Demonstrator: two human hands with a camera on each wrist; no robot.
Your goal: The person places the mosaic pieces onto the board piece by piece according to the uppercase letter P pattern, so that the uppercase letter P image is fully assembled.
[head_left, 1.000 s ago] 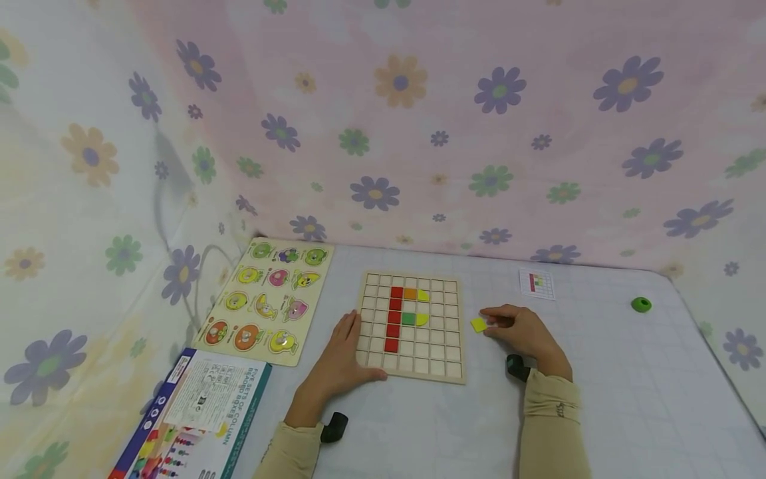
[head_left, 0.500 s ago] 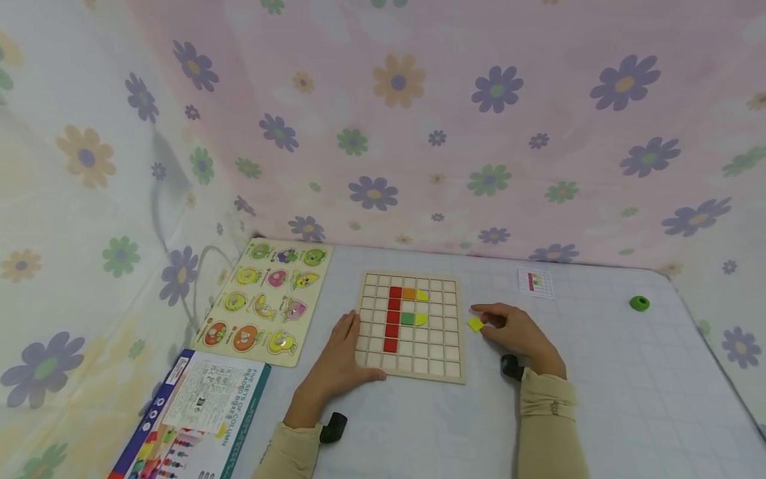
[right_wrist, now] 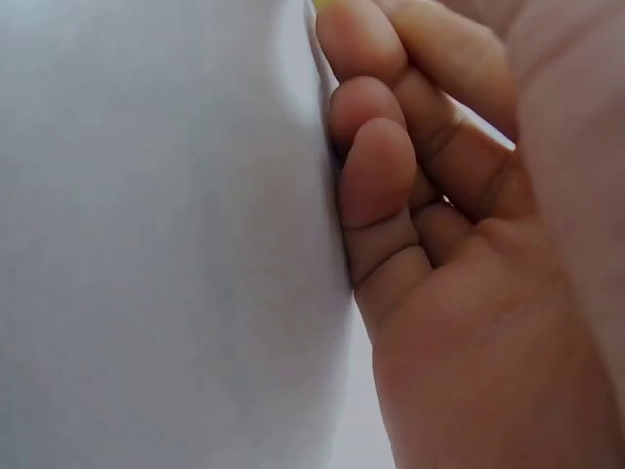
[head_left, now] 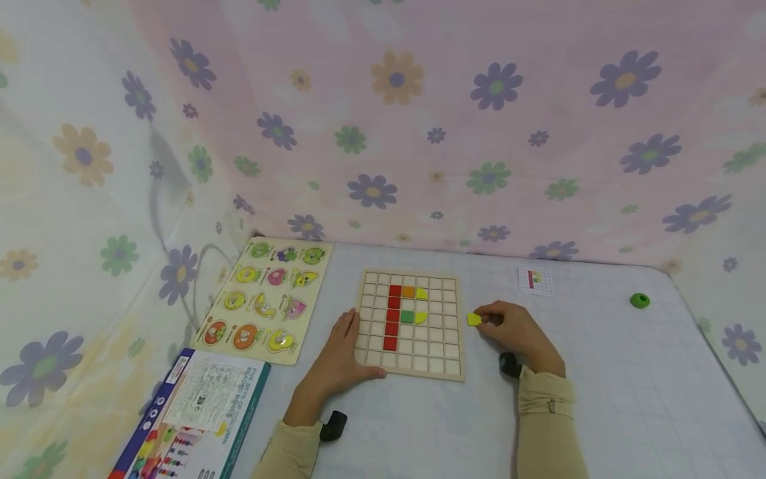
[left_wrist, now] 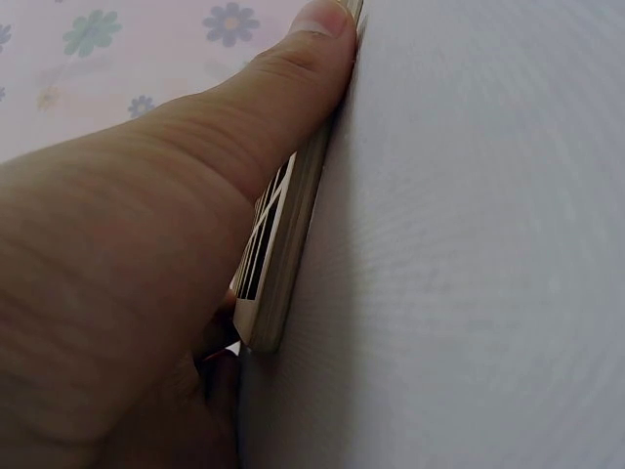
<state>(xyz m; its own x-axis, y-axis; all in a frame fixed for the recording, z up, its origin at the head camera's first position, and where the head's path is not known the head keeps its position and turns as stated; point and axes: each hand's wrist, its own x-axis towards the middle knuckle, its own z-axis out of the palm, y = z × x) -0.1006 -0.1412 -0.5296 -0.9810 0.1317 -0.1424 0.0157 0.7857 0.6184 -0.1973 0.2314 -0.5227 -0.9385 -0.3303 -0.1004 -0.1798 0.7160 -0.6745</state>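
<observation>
The wooden grid board (head_left: 432,364) lies flat on the table. A column of red tiles (head_left: 391,314) stands in it, with an orange tile (head_left: 409,292), a green tile (head_left: 407,317) and two yellow rounded tiles (head_left: 421,318) to the right of the column. My left hand (head_left: 341,362) rests at the board's near left corner, fingers straight along the left side and thumb on the near edge; the left wrist view shows the thumb (left_wrist: 293,68) against the rim. Just right of the board, my right hand (head_left: 517,332) pinches a small yellow tile (head_left: 473,319) between thumb and fingertips.
A small pattern card (head_left: 535,281) lies behind my right hand, and a green bead-like piece (head_left: 639,301) sits farther right. On the left are a fruit puzzle board (head_left: 263,303) and a printed box (head_left: 203,399). Flowered cloth walls stand behind and to the sides.
My right hand has moved slightly left towards the board with the yellow tile, which has turned between the fingers; the index finger has come down onto it. The left hand stays at the board.
</observation>
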